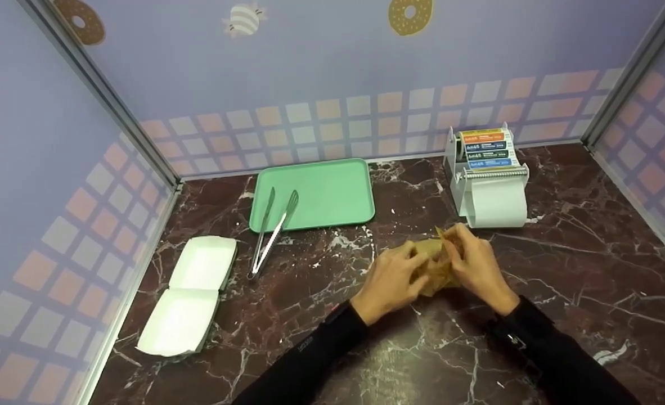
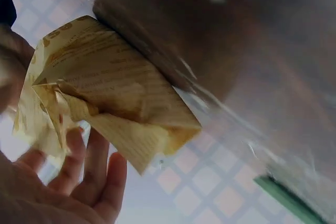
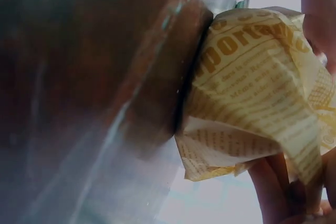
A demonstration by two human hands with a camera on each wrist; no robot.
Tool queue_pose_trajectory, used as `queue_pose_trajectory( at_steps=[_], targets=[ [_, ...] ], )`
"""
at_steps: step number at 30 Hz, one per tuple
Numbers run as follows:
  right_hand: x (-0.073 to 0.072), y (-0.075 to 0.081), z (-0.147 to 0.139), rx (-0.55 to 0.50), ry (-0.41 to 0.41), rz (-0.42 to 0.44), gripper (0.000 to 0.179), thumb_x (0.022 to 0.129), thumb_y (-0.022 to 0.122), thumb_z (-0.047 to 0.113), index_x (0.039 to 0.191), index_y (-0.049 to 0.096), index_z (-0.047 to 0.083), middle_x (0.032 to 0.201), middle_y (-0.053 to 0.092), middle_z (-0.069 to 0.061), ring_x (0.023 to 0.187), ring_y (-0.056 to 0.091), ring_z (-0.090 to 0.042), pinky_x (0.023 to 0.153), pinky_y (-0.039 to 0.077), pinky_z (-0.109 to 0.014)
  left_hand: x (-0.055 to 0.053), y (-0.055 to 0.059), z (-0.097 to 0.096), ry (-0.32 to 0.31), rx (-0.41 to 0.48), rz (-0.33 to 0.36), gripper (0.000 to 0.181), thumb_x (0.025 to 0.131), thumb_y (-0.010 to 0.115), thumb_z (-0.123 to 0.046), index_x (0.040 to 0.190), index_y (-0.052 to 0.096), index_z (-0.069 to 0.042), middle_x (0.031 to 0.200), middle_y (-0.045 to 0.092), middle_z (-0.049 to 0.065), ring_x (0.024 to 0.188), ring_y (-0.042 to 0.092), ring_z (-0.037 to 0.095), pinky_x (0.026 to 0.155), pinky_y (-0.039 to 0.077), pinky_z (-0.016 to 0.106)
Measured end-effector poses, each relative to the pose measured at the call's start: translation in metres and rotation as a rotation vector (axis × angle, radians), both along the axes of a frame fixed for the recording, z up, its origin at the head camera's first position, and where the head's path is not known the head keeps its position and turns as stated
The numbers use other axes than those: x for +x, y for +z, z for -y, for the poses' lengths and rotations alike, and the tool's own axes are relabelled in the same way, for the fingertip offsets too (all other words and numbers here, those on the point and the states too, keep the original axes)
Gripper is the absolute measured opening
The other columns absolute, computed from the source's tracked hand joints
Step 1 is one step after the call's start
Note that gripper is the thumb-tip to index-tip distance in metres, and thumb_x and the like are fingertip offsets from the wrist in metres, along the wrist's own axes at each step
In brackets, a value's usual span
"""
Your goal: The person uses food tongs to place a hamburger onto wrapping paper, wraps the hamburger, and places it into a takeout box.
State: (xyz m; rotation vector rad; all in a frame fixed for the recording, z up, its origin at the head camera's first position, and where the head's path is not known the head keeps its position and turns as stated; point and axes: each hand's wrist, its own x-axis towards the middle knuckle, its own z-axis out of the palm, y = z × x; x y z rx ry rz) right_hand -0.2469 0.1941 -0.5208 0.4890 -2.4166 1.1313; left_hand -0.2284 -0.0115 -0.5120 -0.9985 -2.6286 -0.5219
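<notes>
A bundle of yellowish-brown wrapping paper [image 1: 436, 275] with newsprint-style lettering sits on the dark marbled table between both hands. Its contents are hidden. Folded flaps and a creased corner show in the left wrist view on the paper [image 2: 121, 77]. My right hand [image 1: 475, 267] pinches an upright edge of the paper at the bundle's right side. In the right wrist view its fingers are at a pointed fold of the wrapping paper [image 3: 252, 87]. On the left side, my left hand [image 1: 391, 278] touches the paper with spread, slightly bent fingers [image 2: 97, 166].
Metal tongs [image 1: 273, 239] lean over the front edge of a green tray [image 1: 332, 194] at the back. An opened white clamshell box [image 1: 189, 298] lies at the left. A label dispenser [image 1: 490, 174] with a white roll stands at the back right. Patterned walls enclose the table.
</notes>
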Motion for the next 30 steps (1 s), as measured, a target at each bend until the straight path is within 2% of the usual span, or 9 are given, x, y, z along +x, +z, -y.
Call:
queue_pose_trajectory(
  at_steps=[3,6,9,12,16,20,22,27,30],
  targets=[
    [-0.001,0.000,-0.001,0.005,0.010,-0.016,0.010,0.096,0.064,-0.004,0.104,0.064,0.002,0.079,0.071,-0.007,0.058,0.057,-0.012,0.051,0.047,-0.026,-0.003,0.001,-0.002,0.035,0.019,0.021,0.014,0.102,0.057,-0.023,0.093,0.065,-0.016,0.102,0.064,-0.001,0.081,0.062,0.013,0.080,0.053,0.028],
    [0.000,-0.002,-0.003,-0.002,0.006,-0.030,0.015,0.096,0.064,-0.005,0.110,0.063,0.001,0.075,0.067,-0.005,0.055,0.051,-0.009,0.050,0.043,-0.026,-0.005,0.000,-0.002,0.030,0.055,0.054,0.015,0.099,0.054,-0.014,0.089,0.065,-0.012,0.098,0.067,0.001,0.083,0.063,0.015,0.081,0.054,0.029],
    [-0.001,-0.003,-0.004,-0.017,0.007,-0.022,0.025,0.095,0.064,-0.006,0.118,0.061,0.001,0.070,0.063,-0.002,0.051,0.046,-0.006,0.047,0.038,-0.024,-0.009,-0.001,-0.002,0.015,0.088,0.091,0.015,0.098,0.053,-0.010,0.096,0.068,-0.009,0.101,0.070,0.003,0.096,0.063,0.019,0.091,0.054,0.030],
    [-0.003,-0.004,-0.004,-0.055,0.029,0.014,0.040,0.095,0.062,-0.007,0.134,0.053,0.000,0.069,0.065,-0.001,0.047,0.047,-0.004,0.041,0.039,-0.023,-0.012,-0.002,-0.001,0.011,0.109,0.144,0.027,0.099,0.052,-0.011,0.119,0.070,-0.008,0.108,0.070,0.004,0.107,0.062,0.021,0.100,0.051,0.031],
    [-0.004,-0.005,-0.005,-0.126,0.048,0.083,0.056,0.095,0.058,-0.009,0.147,0.038,-0.003,0.062,0.063,-0.001,0.042,0.048,-0.005,0.035,0.038,-0.021,-0.012,-0.003,0.001,0.026,0.089,0.182,0.031,0.102,0.049,-0.013,0.127,0.065,-0.007,0.105,0.064,0.005,0.097,0.063,0.020,0.093,0.055,0.031],
    [-0.003,-0.006,-0.006,-0.177,0.057,0.143,0.051,0.096,0.056,-0.009,0.144,0.039,-0.003,0.064,0.064,-0.003,0.041,0.048,-0.005,0.034,0.037,-0.022,-0.010,-0.004,0.002,0.038,0.057,0.140,0.014,0.101,0.050,-0.010,0.107,0.060,-0.003,0.098,0.055,0.005,0.083,0.059,0.018,0.081,0.058,0.029],
    [-0.003,-0.005,-0.007,-0.185,0.058,0.155,0.048,0.097,0.056,-0.008,0.142,0.041,-0.002,0.067,0.066,-0.004,0.042,0.049,-0.006,0.035,0.038,-0.022,-0.009,-0.004,0.001,0.040,0.052,0.121,0.010,0.099,0.052,-0.009,0.106,0.057,-0.004,0.098,0.054,0.005,0.082,0.058,0.018,0.080,0.058,0.029],
    [-0.004,-0.003,-0.006,-0.139,0.038,0.111,0.045,0.094,0.057,-0.010,0.137,0.044,-0.001,0.068,0.066,-0.003,0.045,0.050,-0.007,0.037,0.038,-0.022,-0.009,0.000,-0.006,0.068,0.066,0.169,0.031,0.101,0.055,-0.023,0.128,0.053,-0.007,0.111,0.065,0.007,0.098,0.065,0.022,0.092,0.057,0.036],
    [-0.004,-0.003,-0.005,-0.087,0.023,0.077,0.045,0.093,0.058,-0.009,0.135,0.048,0.000,0.063,0.060,0.001,0.044,0.046,-0.007,0.038,0.037,-0.022,-0.009,-0.001,-0.010,0.099,0.045,0.153,0.040,0.103,0.056,-0.030,0.136,0.049,-0.008,0.106,0.071,0.007,0.097,0.068,0.024,0.087,0.058,0.036]
  ],
)
